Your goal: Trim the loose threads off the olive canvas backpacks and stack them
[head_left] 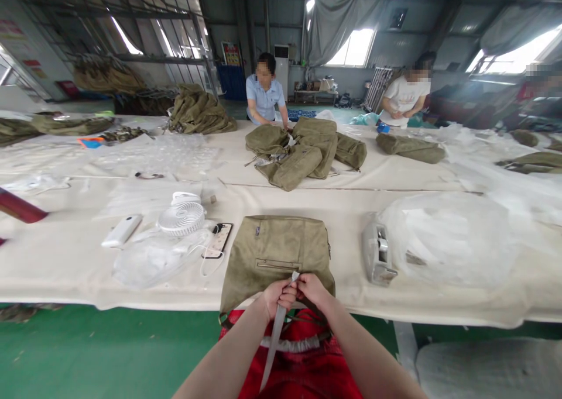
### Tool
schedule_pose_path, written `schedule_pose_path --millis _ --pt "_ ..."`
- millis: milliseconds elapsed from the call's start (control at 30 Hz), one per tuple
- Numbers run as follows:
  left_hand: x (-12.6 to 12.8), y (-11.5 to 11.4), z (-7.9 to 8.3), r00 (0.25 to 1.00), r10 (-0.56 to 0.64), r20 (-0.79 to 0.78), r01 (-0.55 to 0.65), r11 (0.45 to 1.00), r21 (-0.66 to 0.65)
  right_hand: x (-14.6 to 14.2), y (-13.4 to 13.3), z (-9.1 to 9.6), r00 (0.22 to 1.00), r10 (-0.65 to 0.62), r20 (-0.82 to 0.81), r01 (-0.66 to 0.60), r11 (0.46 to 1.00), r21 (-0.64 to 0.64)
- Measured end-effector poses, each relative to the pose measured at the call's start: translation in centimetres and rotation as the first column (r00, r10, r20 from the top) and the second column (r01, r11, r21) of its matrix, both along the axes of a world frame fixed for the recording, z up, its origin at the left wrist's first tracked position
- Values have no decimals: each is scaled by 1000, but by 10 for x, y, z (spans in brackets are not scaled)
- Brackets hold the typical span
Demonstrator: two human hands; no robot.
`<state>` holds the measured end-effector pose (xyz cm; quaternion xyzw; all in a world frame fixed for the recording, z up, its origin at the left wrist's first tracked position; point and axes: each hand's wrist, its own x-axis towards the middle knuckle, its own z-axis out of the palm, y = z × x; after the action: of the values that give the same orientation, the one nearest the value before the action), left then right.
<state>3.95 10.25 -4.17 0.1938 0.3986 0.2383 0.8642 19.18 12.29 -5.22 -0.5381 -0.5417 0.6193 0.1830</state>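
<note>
An olive-green canvas bag (274, 253) lies flat at the near edge of the white table (65, 258), its zipper pocket facing up. Both my hands meet at the bag's near edge. My left hand (277, 297) is closed in a pinch on a long grey strap (273, 343) that hangs down toward me. My right hand (312, 289) is closed too, gripping the top end of the same strap where it meets the bag. Below my arms a red garment (302, 361) shows.
Left of the bag lie a phone (219, 239), a small white fan (181, 217), a white power bank (122, 230) and a plastic bag. A tape dispenser (376, 253) and clear plastic sheeting (448, 238) sit to the right. More olive bags (302, 150) are piled farther back, where two people work.
</note>
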Motion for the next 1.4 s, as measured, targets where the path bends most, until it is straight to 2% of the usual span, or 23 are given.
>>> schedule_pose_path --millis 67,233,300,400,433,500,567,600,667,767,833,867,967,1000,1067,1133,1167,1267,1333,1400 --pt "-2 -2 -1 999 5 -44 -4 1000 28 -6 1 0 998 -17 68 19 999 -32" --pt "6 -7 2 950 78 -303 -38 990 136 -10 3 3 990 -17 139 24 998 -54" --pt "12 -11 5 878 179 -444 -75 967 242 -4 2 6 991 3 134 5 998 -60" --pt "16 -17 10 716 343 -608 -76 904 421 8 1 9 992 -1 129 10 998 -69" --pt "17 -18 12 652 373 -660 -25 881 473 12 1 11 992 -17 127 26 997 -70" --pt "18 -22 14 502 380 -777 193 827 529 17 0 16 993 -65 101 74 994 -87" --pt "19 -24 15 313 373 -873 472 736 484 16 0 22 994 -93 59 100 987 -128" --pt "20 -25 16 239 370 -898 574 692 438 14 0 25 995 -94 42 99 984 -147" --pt "22 -27 17 164 373 -913 667 641 381 7 -2 32 997 -72 37 77 986 -145" --pt "22 -30 19 132 408 -904 704 603 375 -2 -5 39 996 -58 69 63 996 -67" --pt "22 -31 21 131 415 -900 703 601 380 -4 -8 39 996 -71 59 72 997 -24" --pt "21 -32 22 134 408 -903 686 619 381 -4 -9 38 996 -78 42 79 997 -13" --pt "20 -33 25 188 371 -909 554 725 410 -5 -15 31 993 -115 -22 115 993 -5" --pt "20 -33 25 256 362 -896 456 772 442 -5 -18 28 990 -133 -40 132 991 -12" --pt "20 -32 24 443 356 -823 205 853 480 -6 -22 22 983 -170 -66 168 985 -30" --pt "18 -29 21 608 347 -714 -5 901 433 -8 -25 17 978 -197 -60 195 980 -42" --pt "17 -28 20 670 326 -667 -58 919 391 -9 -26 15 979 -201 -46 199 979 -40" --pt "8 -23 21 813 207 -544 -68 962 265 -10 -25 14 985 -174 1 174 985 -22" --pt "0 -21 24 884 134 -448 -52 980 191 -11 -24 15 987 -158 9 158 987 -30" --pt "-5 -21 28 945 98 -311 -62 990 123 -15 -24 16 982 -172 -72 164 981 -106"
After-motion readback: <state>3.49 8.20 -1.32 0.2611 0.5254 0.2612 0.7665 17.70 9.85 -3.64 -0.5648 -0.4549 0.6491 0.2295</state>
